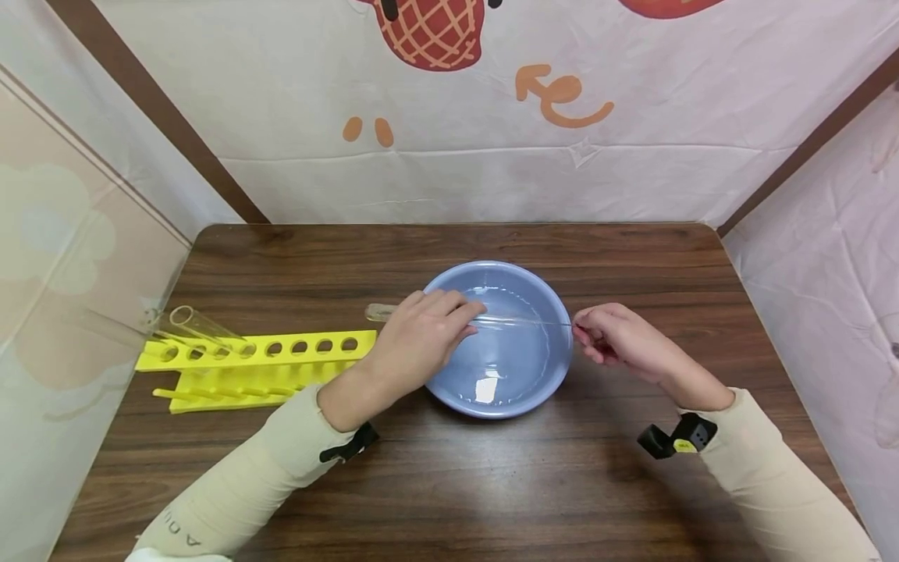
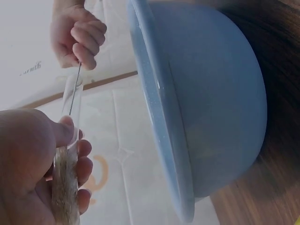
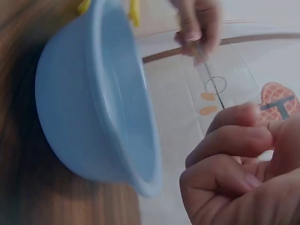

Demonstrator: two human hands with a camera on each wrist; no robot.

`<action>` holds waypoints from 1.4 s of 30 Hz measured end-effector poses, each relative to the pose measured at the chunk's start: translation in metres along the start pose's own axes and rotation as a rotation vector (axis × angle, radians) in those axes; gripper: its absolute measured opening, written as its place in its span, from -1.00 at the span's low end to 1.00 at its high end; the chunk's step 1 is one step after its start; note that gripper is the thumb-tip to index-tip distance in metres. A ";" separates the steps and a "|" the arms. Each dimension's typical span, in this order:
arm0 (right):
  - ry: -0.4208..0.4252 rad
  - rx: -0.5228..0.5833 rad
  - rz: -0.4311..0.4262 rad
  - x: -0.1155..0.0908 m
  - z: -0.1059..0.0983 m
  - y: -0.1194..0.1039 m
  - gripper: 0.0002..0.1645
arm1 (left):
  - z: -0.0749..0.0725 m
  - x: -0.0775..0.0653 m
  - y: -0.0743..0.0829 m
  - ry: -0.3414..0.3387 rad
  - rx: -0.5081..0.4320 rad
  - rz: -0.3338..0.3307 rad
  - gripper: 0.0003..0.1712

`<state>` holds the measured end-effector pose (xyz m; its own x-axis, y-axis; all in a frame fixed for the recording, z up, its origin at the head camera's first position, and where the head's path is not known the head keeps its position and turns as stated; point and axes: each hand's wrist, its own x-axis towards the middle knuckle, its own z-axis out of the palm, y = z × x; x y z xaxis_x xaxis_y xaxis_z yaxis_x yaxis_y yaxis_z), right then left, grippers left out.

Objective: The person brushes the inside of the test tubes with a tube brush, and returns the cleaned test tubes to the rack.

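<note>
Over the blue basin (image 1: 492, 398) my left hand (image 1: 428, 336) grips a clear glass test tube (image 1: 502, 320), held nearly level with its mouth to the right. In the left wrist view, brownish bristles (image 2: 65, 183) show inside the tube beneath the fingers. My right hand (image 1: 618, 339), beyond the basin's right rim, pinches the thin twisted wire (image 3: 213, 84) of a test tube brush. That wire runs into the tube's mouth. Water lies in the basin below. The fingertips on the wire are partly hidden in the head view.
Left of the basin stands a yellow test tube rack (image 1: 263, 351) with a row of holes. Several clear test tubes (image 1: 204, 328) lean in its left end. All stand on a dark wooden table (image 1: 492, 492), with white printed cloth (image 1: 492, 187) behind and at the sides.
</note>
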<state>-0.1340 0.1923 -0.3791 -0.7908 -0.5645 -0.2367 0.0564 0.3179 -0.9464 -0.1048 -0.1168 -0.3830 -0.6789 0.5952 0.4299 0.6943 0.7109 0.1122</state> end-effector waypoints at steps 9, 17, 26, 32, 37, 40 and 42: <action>-0.055 0.270 0.067 -0.003 -0.002 0.004 -0.68 | 0.002 0.000 0.000 -0.023 0.034 0.039 -0.71; 0.149 -0.156 -0.319 -0.007 -0.004 0.008 -0.68 | -0.003 0.001 -0.005 0.026 0.038 0.034 -0.71; 0.348 -0.614 -0.732 -0.002 -0.009 0.022 -0.74 | -0.007 -0.003 -0.007 0.013 0.011 0.017 -0.72; 0.431 -0.768 -0.856 0.001 -0.011 0.028 -0.82 | -0.008 -0.003 -0.007 0.001 -0.003 0.010 -0.71; 0.476 -0.839 -0.960 0.001 -0.013 0.030 -0.79 | -0.010 -0.004 -0.009 -0.008 -0.022 0.009 -0.71; 0.508 -0.914 -1.007 0.001 -0.015 0.031 -0.76 | -0.011 -0.005 -0.011 -0.014 -0.026 0.005 -0.70; 0.530 -0.969 -1.037 -0.001 -0.016 0.030 -0.74 | -0.012 -0.006 -0.012 -0.012 -0.024 0.003 -0.70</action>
<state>-0.1417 0.2144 -0.4040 -0.3608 -0.5828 0.7281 -0.8907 0.4468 -0.0838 -0.1063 -0.1329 -0.3760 -0.6793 0.6019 0.4198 0.7018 0.7000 0.1319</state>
